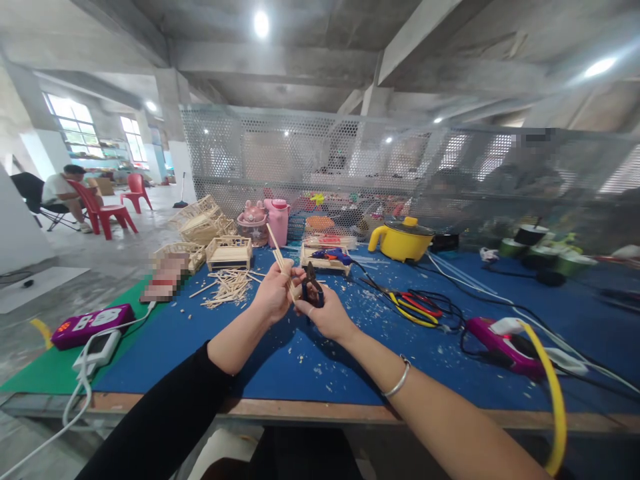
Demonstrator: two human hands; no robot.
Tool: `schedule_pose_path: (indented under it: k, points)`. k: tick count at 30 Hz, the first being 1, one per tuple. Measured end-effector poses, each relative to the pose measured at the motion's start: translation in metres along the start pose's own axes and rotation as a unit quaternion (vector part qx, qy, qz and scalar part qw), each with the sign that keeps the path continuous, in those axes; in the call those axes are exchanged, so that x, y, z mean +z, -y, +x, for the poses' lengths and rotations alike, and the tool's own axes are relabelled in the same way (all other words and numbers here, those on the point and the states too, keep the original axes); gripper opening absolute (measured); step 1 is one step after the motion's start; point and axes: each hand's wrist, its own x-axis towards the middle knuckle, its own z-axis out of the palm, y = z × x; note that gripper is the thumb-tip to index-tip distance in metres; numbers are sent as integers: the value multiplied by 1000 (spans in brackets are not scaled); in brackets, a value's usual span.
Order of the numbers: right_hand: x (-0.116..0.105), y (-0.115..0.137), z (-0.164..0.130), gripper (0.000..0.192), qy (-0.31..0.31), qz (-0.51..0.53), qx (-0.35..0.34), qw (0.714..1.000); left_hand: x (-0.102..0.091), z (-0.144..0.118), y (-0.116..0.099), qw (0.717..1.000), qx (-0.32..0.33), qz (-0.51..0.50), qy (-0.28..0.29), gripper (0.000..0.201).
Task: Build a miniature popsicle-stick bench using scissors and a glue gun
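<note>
My left hand (274, 291) grips a few thin wooden sticks (278, 253) that slant up and to the left. My right hand (326, 312) holds small dark cutting pliers (312, 287), their jaws touching the lower end of the sticks. Both hands meet above the blue table cover (310, 360), which is strewn with wood chips. A loose pile of wooden sticks (226, 287) lies just left of my left hand.
Small stick-built frames (229, 253) and a blue glue gun (331, 255) lie behind my hands. A yellow pot (403, 239), coloured pliers (415, 308), cables and a magenta power strip (500, 337) sit to the right. A purple power strip (93, 325) is left. A person sits far left.
</note>
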Motion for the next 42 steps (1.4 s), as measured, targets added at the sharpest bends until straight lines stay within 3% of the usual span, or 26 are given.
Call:
schedule_pose_path:
  k: [7, 12, 15, 19, 24, 31, 42]
  points:
    - [1, -5, -2, 9, 6, -36, -5, 999, 3, -2, -11, 999, 37, 19, -18, 12]
    - [4, -5, -4, 13, 11, -57, -5, 998, 3, 0, -15, 997, 68, 23, -1, 17]
    - [-5, 1, 0, 17, -21, -69, -25, 997, -2, 3, -21, 994, 100, 46, 6, 20]
    - [-35, 7, 7, 25, -77, -193, -49, 977, -13, 4, -26, 977, 30, 197, 78, 21]
    - [-63, -7, 12, 37, 18, -313, 0, 950, -18, 1, -20, 941, -30, 303, 149, 29]
    - [-64, -10, 12, 50, 65, -322, 0, 944, -21, 2, -12, 905, -56, 376, 189, 29]
    - [-65, 1, 10, 45, 71, -346, 23, 935, -20, -1, -14, 904, -98, 367, 197, 22]
